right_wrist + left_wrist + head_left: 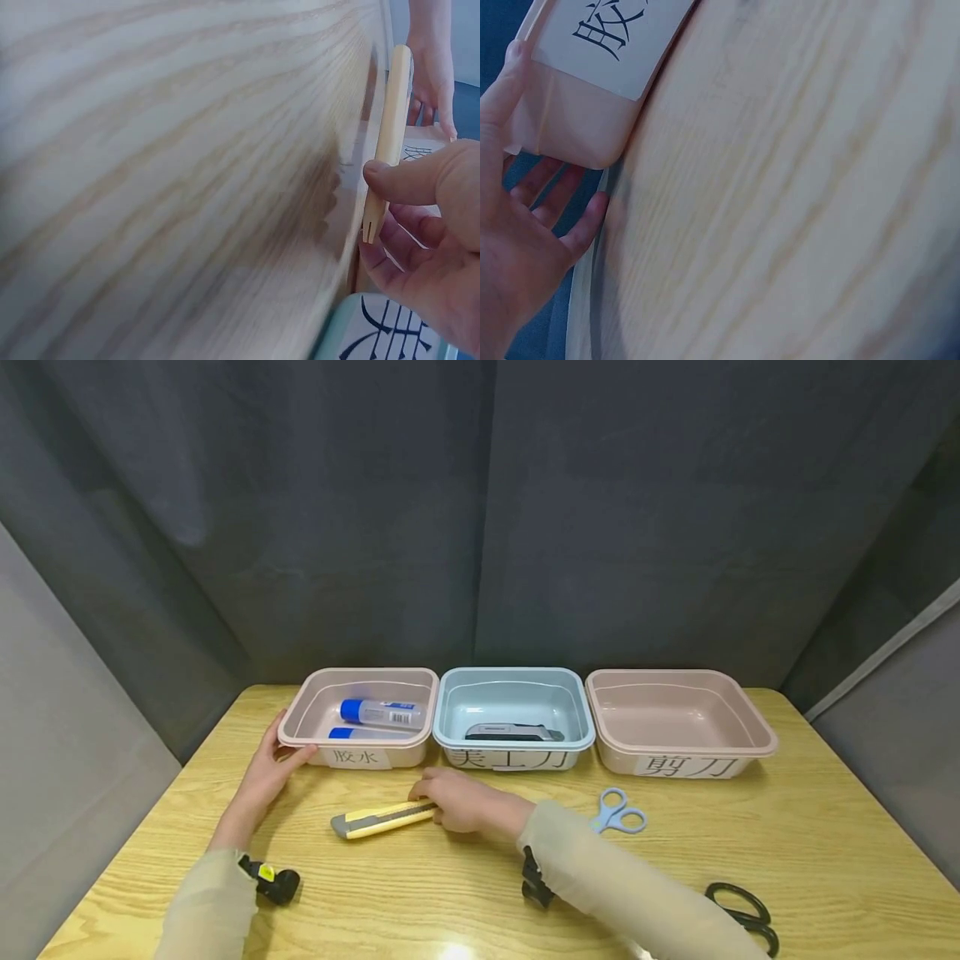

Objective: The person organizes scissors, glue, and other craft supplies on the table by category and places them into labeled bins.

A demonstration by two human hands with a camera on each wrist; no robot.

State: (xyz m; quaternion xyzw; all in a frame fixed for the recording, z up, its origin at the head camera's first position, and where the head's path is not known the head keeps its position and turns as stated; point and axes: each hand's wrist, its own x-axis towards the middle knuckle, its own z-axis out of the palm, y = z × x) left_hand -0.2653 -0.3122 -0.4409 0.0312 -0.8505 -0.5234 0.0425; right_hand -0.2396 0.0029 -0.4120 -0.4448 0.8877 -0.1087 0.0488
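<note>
My right hand point(461, 800) pinches a yellow utility knife point(382, 818) at one end, its grey end pointing left in the head view. In the right wrist view the knife point(390, 127) lies between thumb and fingers and appears raised off the table. At the left pink box point(426, 756), my left hand point(266, 777) holds the near left corner, thumb on the front rim and fingers along the side. That box contains two blue-capped glue bottles point(382, 713). Just behind the right hand stands a light blue box point(581, 714) with a grey utility knife point(513, 732) inside.
Another pink box point(682, 710) stands at the right of the row; all three boxes carry paper labels. Blue-handled scissors point(618, 814) lie partly behind the right sleeve. Black-handled scissors point(742, 910) lie at the near right. A dark curtain point(480, 527) hangs behind the table.
</note>
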